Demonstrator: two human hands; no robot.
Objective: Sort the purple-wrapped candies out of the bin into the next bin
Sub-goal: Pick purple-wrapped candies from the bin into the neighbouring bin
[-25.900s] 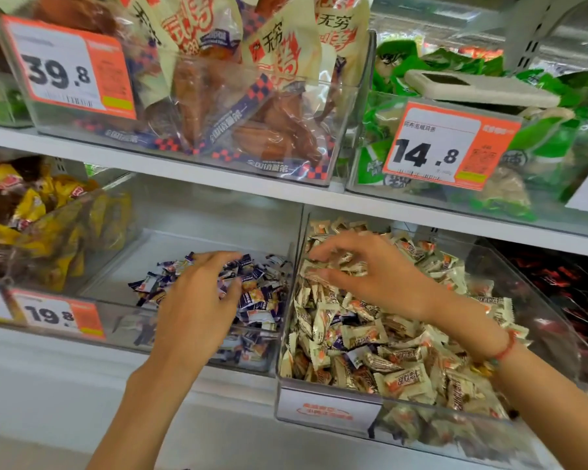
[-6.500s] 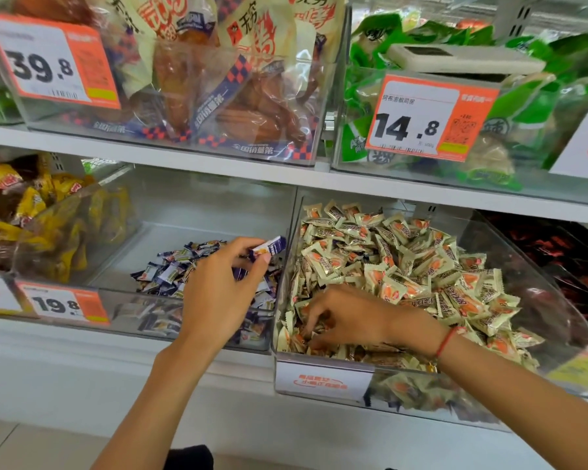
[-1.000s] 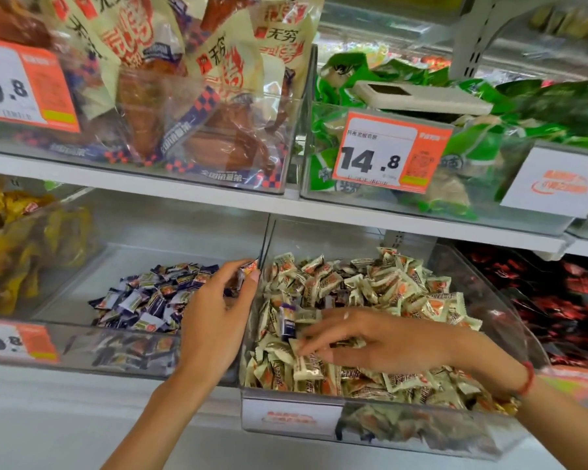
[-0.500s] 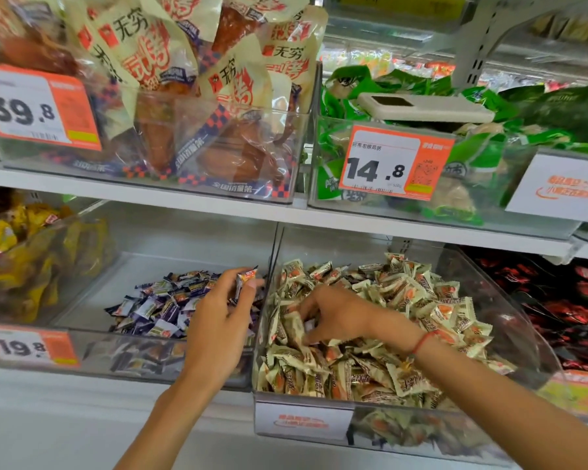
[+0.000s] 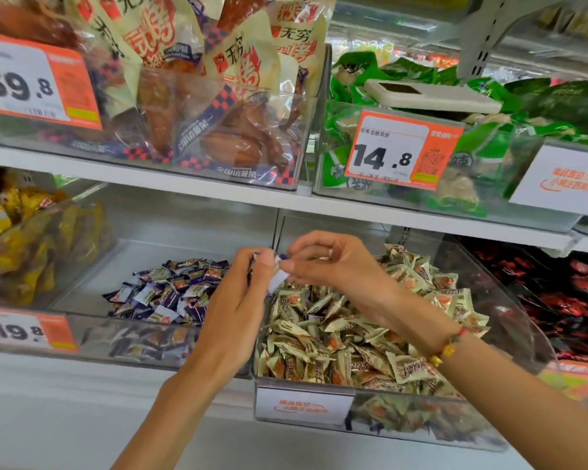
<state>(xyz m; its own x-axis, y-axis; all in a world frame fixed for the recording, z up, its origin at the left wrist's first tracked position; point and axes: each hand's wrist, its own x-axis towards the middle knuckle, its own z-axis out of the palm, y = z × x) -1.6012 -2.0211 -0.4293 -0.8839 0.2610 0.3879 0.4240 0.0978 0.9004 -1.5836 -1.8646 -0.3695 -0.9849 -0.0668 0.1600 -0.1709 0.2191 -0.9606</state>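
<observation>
Head view: above the bins' divider (image 5: 275, 232), our right hand (image 5: 333, 266) passes a purple candy (image 5: 276, 277) to our left hand (image 5: 241, 293); both pinch it, the purple bin (image 5: 92, 320) lying left.

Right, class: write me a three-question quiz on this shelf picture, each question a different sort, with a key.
1. True or false: both hands, left hand and right hand, meet at a purple-wrapped candy.
2. The hands meet above: A) the wall between the two bins, B) the green packets, C) the yellow snacks.
3. Fill in: the tag on the bin of purple candies reads ____.

Key: 1 true; 2 A; 3 19.8.
</observation>
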